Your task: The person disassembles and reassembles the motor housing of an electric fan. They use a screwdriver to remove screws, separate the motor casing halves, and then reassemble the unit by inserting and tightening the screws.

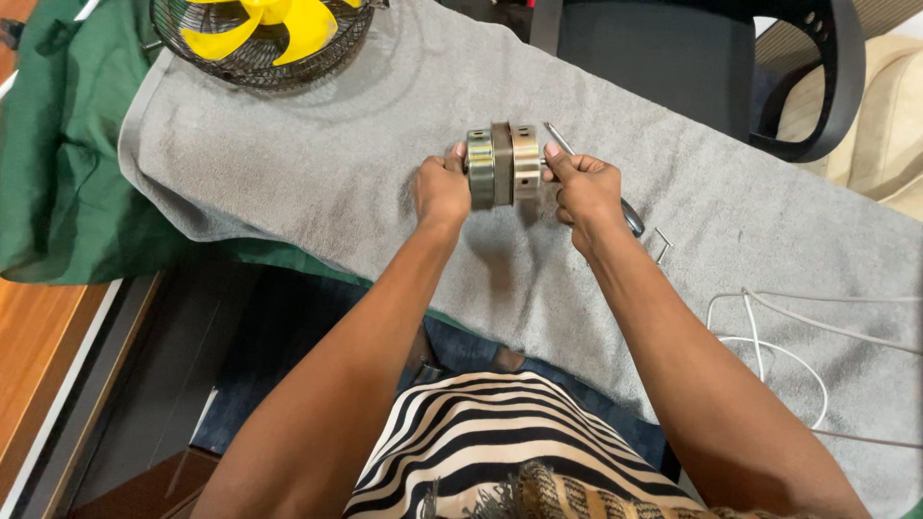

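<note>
A round metal motor body [503, 163], silver end caps with a dark band in the middle, is held on edge just above a grey towel [317, 163]. My left hand [441, 187] grips its left end cap. My right hand [583, 187] grips the right end cap, where a short shaft sticks out. A screwdriver [630, 213] lies on the towel behind my right hand, its metal shank pointing up-left and its handle partly hidden by the hand.
A black wire fan guard with yellow blades [261, 34] sits at the towel's far left. A green cloth [58, 163] lies under the towel. A small metal screw [662, 244] and white wires [779, 336] lie at right. A black chair [692, 58] stands behind.
</note>
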